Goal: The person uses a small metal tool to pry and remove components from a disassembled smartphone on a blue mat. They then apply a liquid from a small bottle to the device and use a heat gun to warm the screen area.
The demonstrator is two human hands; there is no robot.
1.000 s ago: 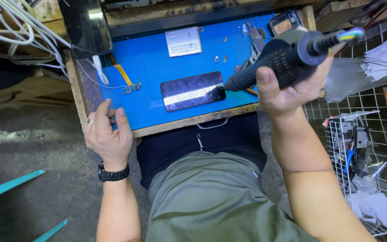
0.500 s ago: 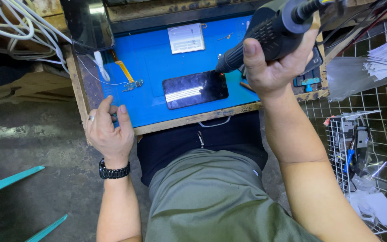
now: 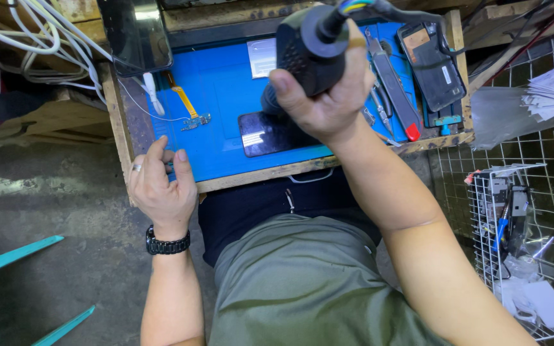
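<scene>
Hot-air handpiece [image 3: 312, 48]: black, corded, clamped in right hand [image 3: 328, 106]; a second ago held off to the right and level, now swung upright, nozzle down over dark phone [image 3: 270, 132] on blue mat [image 3: 226, 90]. Heating looks under way. Left hand [image 3: 161, 189]: unmoved, fingers curled loosely on the mat's near-left corner, holding nothing.

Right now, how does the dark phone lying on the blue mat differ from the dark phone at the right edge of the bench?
The dark phone on the blue mat lies lengthwise across the mat, partly hidden by the black hot-air tool that the right hand holds. The dark phone at the right edge lies nearly upright off the mat, in full view, with an orange patch. Both are flat, dark rectangles.
</scene>
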